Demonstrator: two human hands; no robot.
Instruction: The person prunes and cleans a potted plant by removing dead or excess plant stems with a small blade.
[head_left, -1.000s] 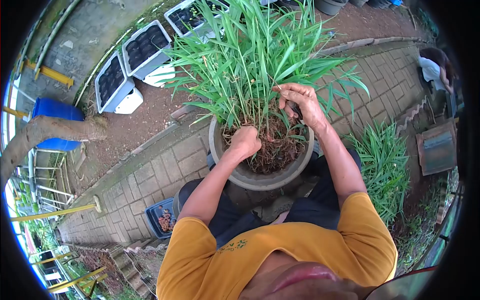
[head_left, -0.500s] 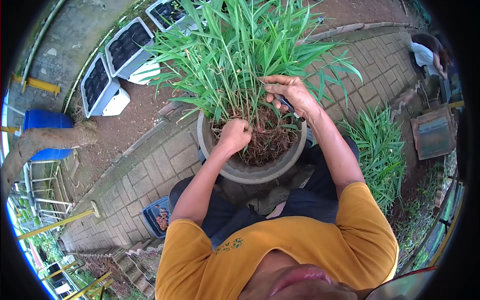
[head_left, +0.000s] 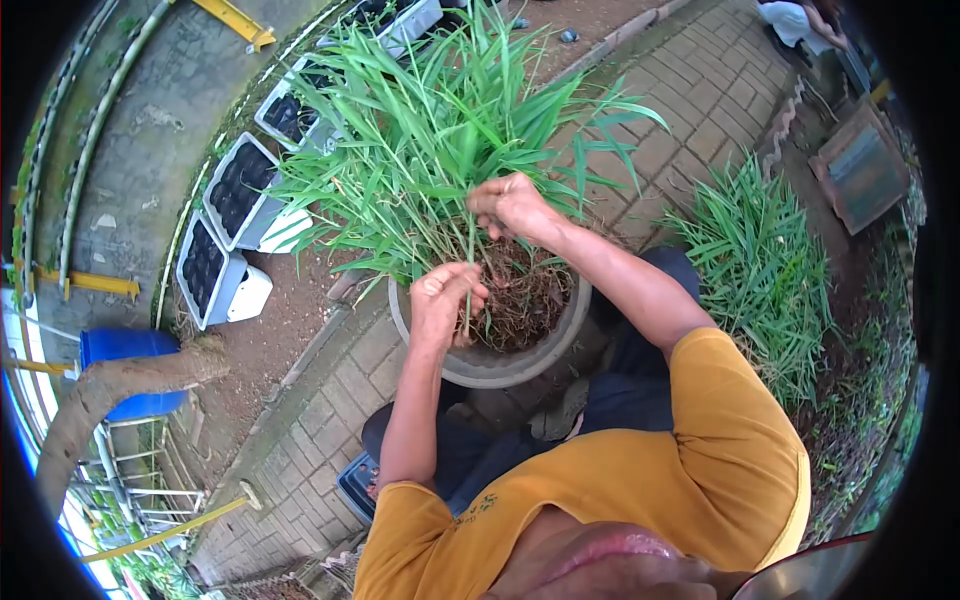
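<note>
A bushy plant with long, narrow green leaves [head_left: 410, 160] grows in a wide round pot [head_left: 490, 377], with brown, tangled roots [head_left: 535, 300] exposed on the near side. My left hand [head_left: 445, 298] is closed on the lower end of a green stalk [head_left: 470, 258], just above the pot's left rim. Higher up, the fingers of my right hand [head_left: 515, 208] close round the same stalk among the leaves. The dark-handled tool that was in my right hand does not show now; the palm is hidden.
Pulled leafy stalks [head_left: 755, 280] lie heaped at the right. White planter boxes [head_left: 268, 208] and a blue barrel [head_left: 125, 348] stand at the left. Near my left elbow sits a blue tray [head_left: 357, 482]. Another person [head_left: 795, 28] is at the far right.
My left hand has come up from the root mass and now grips a stalk. The right hand has moved left onto that stalk, and the tool is out of sight. The view has shifted.
</note>
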